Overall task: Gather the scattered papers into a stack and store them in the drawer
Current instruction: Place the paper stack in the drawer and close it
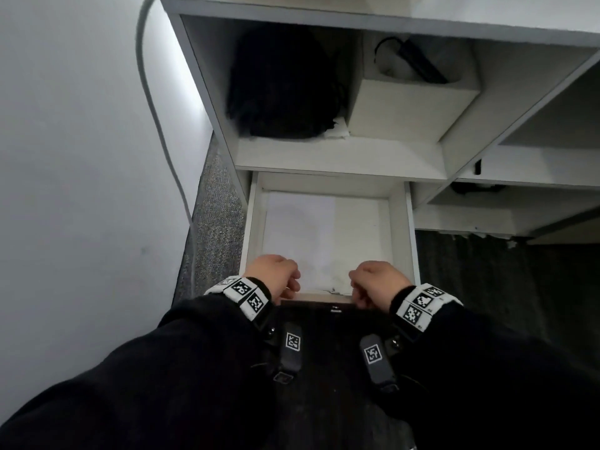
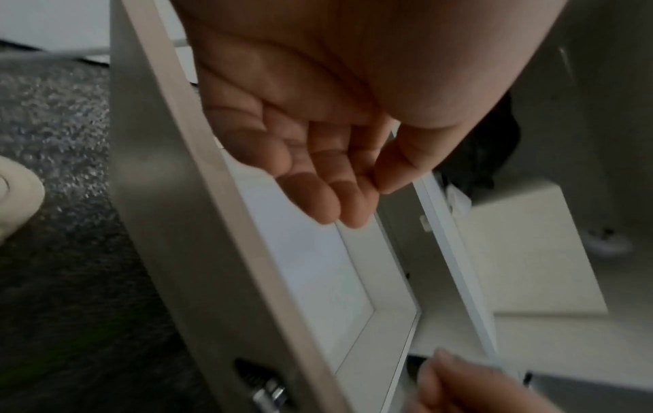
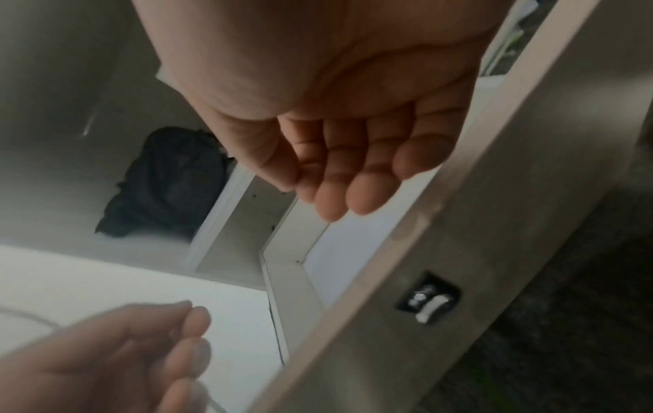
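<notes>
The white drawer (image 1: 251,228) stands pulled out below the shelf unit. A stack of white papers (image 1: 298,228) lies flat in its left part. My left hand (image 1: 285,280) hovers over the drawer's front edge at the left, fingers relaxed and holding nothing. My right hand (image 1: 363,287) does the same at the right. The left wrist view shows the left hand (image 2: 335,181) loosely curved above the papers (image 2: 310,265) and the drawer front (image 2: 198,223). The right wrist view shows the empty right hand (image 3: 353,173) over the papers (image 3: 353,251).
A black bag (image 1: 282,86) and a white box (image 1: 412,105) holding a black cable (image 1: 418,63) fill the shelf above the drawer. A grey cable (image 1: 156,102) runs down the wall at left. A lock (image 3: 429,304) sits in the drawer front. Dark carpet (image 1: 214,216) covers the floor.
</notes>
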